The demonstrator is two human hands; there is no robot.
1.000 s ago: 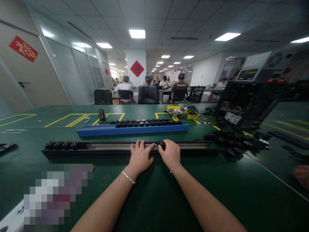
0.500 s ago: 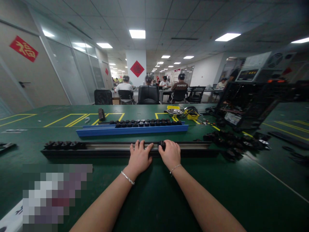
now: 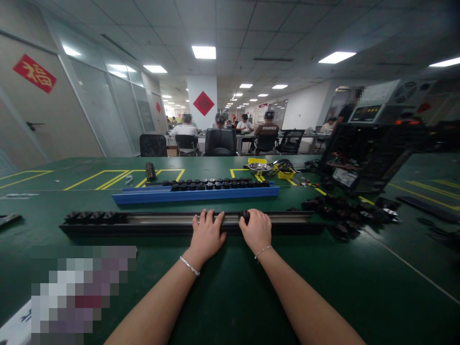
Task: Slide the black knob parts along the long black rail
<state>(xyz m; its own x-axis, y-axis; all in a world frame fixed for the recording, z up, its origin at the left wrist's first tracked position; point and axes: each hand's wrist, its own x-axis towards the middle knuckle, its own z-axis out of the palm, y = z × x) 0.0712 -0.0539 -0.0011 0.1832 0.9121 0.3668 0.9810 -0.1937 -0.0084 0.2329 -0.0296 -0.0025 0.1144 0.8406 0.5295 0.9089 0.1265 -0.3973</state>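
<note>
A long black channel [image 3: 151, 230] lies across the green table in front of me, with a pale metal strip [image 3: 165, 218] running inside it. Several small black parts [image 3: 97, 217] sit in a row at its left end. My left hand [image 3: 207, 236] rests on the middle of the channel, fingers spread and holding nothing visible. To its right, my right hand [image 3: 256, 231] is closed round a small black part [image 3: 246, 216] at the channel. The thumb and palm cover most of that part, so its underside is hidden.
Behind the channel stands a blue rail [image 3: 197, 195] with black parts along it. A heap of black parts [image 3: 345, 213] lies to the right. Farther back are a metal bowl [image 3: 259, 167] and a black-framed machine [image 3: 354, 158]. A blurred-out item [image 3: 82, 287] lies front left.
My right hand has shifted slightly right along the channel with the small black part. My left hand stays in nearly the same place, fingers still spread.
</note>
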